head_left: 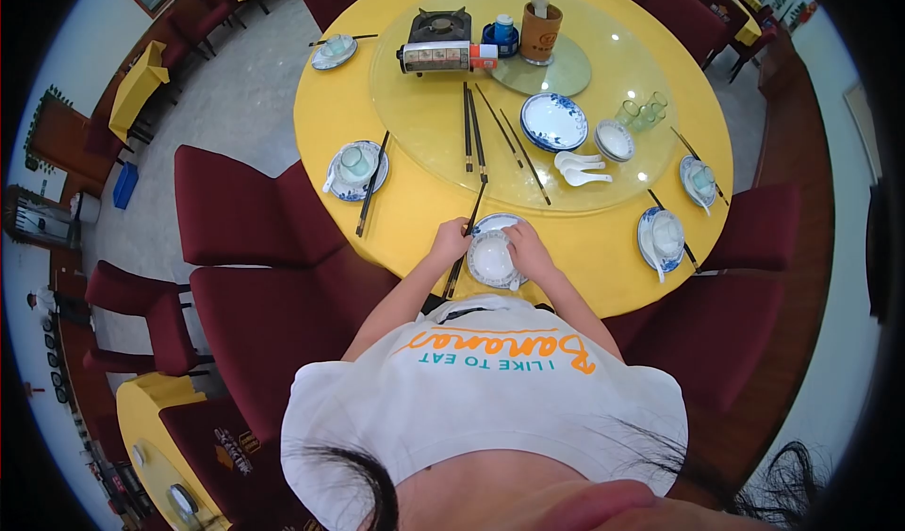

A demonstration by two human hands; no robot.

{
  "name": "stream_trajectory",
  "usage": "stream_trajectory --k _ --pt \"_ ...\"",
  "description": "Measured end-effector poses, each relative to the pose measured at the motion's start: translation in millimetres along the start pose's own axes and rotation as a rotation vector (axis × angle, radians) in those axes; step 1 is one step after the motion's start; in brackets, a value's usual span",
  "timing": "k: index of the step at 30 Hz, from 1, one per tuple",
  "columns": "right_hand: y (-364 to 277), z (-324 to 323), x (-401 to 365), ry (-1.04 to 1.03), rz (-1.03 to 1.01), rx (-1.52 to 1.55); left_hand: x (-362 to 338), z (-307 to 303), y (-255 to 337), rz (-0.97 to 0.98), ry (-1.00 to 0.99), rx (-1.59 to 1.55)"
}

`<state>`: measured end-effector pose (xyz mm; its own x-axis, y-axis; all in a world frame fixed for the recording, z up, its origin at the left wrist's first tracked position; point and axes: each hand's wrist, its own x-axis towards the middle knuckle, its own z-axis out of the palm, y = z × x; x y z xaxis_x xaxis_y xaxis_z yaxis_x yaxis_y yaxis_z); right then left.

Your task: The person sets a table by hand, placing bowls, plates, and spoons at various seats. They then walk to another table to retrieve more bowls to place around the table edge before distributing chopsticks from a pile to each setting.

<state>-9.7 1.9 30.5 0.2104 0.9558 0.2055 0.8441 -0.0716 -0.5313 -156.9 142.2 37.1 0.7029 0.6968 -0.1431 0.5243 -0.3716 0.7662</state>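
Observation:
My left hand (452, 240) is closed on a pair of dark chopsticks (479, 198) beside a place setting at the table's near edge. My right hand (527, 249) touches the right rim of a white patterned bowl (491, 259), its fingers bent; whether they grip anything is hard to make out. Under the bowl lies a blue-and-white plate (497, 221). A spoon end shows near the bowl's lower right. Beyond my hands, several loose chopsticks (468, 127) lie on the glass turntable (415, 135), with stacked plates (554, 122), small bowls (615, 141) and white spoons (582, 168).
The round yellow table (325, 107) holds other settings, such as a plate with a cup (354, 164) at left and another plate (660, 236) at right. A gas stove (440, 42), chopstick holder (540, 33) and green glasses (643, 111) stand farther back. Maroon chairs (236, 212) surround it.

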Motion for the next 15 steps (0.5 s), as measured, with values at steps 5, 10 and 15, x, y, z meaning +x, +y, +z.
stream_trajectory --k 5,10,15 --pt "-3.1 -1.6 0.4 -0.009 0.043 0.064 2.2 8.2 -11.6 -0.027 0.014 -0.085" --pt "-0.6 -0.6 0.5 -0.012 0.052 0.087 4.5 14.8 -20.0 -0.055 -0.015 -0.139" --pt "-2.2 -4.8 0.8 -0.056 0.06 0.082 3.0 16.7 -26.8 -0.043 -0.001 -0.18"
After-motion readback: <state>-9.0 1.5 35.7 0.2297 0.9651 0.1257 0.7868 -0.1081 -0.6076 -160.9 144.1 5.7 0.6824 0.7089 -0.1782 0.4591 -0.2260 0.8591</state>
